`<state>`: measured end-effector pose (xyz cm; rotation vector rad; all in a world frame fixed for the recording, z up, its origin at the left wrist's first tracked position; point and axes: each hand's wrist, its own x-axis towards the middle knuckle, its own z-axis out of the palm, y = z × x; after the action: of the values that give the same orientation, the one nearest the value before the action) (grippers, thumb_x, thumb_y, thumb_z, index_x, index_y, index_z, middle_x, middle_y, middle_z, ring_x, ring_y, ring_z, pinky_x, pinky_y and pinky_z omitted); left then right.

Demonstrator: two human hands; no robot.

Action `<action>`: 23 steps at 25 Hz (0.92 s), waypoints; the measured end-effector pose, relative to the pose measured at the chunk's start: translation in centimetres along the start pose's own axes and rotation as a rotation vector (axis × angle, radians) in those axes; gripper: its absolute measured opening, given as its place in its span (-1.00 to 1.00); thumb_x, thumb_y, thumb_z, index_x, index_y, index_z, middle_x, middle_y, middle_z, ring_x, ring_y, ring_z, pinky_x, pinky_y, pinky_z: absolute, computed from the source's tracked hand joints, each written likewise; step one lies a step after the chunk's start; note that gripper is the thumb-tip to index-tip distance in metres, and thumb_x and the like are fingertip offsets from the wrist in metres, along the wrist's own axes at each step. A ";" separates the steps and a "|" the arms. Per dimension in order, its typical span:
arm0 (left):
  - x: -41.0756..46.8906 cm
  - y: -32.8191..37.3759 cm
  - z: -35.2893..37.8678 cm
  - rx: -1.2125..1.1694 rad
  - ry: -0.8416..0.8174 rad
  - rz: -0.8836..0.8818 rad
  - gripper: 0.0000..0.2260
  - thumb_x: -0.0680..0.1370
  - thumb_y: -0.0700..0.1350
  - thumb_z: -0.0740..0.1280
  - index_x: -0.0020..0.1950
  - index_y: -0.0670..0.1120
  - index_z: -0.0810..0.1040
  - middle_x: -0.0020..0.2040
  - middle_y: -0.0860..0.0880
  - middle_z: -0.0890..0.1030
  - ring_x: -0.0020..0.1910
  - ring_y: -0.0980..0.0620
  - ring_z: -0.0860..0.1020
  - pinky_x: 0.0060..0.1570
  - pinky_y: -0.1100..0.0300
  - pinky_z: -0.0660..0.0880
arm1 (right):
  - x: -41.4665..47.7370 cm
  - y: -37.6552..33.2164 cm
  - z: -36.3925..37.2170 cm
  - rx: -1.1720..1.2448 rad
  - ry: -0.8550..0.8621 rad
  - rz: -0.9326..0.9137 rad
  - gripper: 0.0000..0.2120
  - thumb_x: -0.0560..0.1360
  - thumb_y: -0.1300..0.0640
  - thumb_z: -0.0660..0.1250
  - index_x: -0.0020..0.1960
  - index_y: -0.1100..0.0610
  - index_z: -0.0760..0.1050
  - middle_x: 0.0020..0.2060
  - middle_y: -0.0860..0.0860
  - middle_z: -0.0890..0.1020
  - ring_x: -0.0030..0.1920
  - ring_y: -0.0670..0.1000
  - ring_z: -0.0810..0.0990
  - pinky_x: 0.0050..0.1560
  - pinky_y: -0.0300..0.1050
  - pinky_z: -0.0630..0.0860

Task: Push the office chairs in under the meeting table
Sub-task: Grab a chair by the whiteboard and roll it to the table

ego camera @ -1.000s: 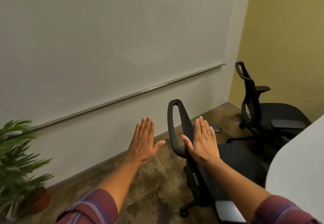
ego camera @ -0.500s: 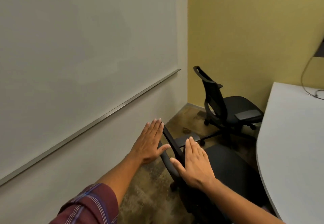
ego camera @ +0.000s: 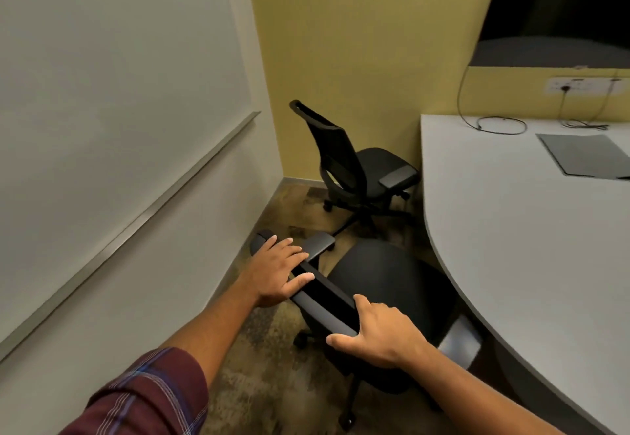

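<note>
The nearest black office chair (ego camera: 385, 281) stands just below me, its seat facing the white meeting table (ego camera: 518, 247) and partly beneath the curved edge. My left hand (ego camera: 276, 271) grips the left part of the backrest's top rail. My right hand (ego camera: 378, 332) grips the same rail further right, fingers wrapped over it. A second black office chair (ego camera: 344, 158) stands in the far corner, its seat turned toward the table's end and out from under it.
A whiteboard wall (ego camera: 119, 93) runs close along the left, leaving a narrow strip of brown carpet (ego camera: 266, 383). The yellow wall (ego camera: 358, 42) closes the far end. Cables (ego camera: 497, 124) and a grey pad (ego camera: 586, 153) lie on the table.
Both hands, held flat behind the backrest before, have come down and closed on its top rail. My view has swung right and down, bringing the table into sight.
</note>
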<state>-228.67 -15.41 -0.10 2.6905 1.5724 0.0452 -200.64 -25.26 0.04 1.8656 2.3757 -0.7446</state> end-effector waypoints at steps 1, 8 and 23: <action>0.1 0.0 0.2 -0.016 0.030 0.037 -0.26 0.67 0.42 -0.05 0.59 -0.01 0.52 0.57 -0.04 0.54 0.65 -0.06 0.33 0.70 -0.14 0.07 | -0.3 0.2 0.2 -0.001 0.022 0.007 0.02 0.26 -0.79 0.11 0.33 0.00 0.42 -0.04 -0.09 0.62 -0.14 -0.03 0.61 -0.22 -0.06 0.50; -0.2 0.1 0.8 -0.049 0.134 0.138 -0.36 0.66 0.39 0.05 0.41 0.02 0.68 0.36 0.00 0.69 0.44 -0.05 0.56 0.61 -0.13 0.28 | -2.2 -0.2 1.2 -0.021 0.127 0.061 -0.05 0.21 -0.87 0.03 0.00 -0.02 0.43 -0.24 -0.12 0.53 -0.27 -0.06 0.54 -0.33 -0.10 0.39; 3.9 2.0 0.8 -0.049 0.099 0.294 -0.37 0.66 0.39 0.04 0.40 0.05 0.68 0.35 0.05 0.70 0.42 -0.01 0.57 0.58 -0.11 0.30 | -6.2 -0.2 3.7 -0.074 0.348 0.274 0.09 0.30 -0.80 -0.14 0.47 -0.07 0.40 0.10 -0.14 0.64 -0.05 -0.04 0.61 -0.14 -0.11 0.50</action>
<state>-225.00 -12.98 -0.82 2.8957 1.1644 0.2223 -200.11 -32.33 -1.24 2.3865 2.2066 -0.3258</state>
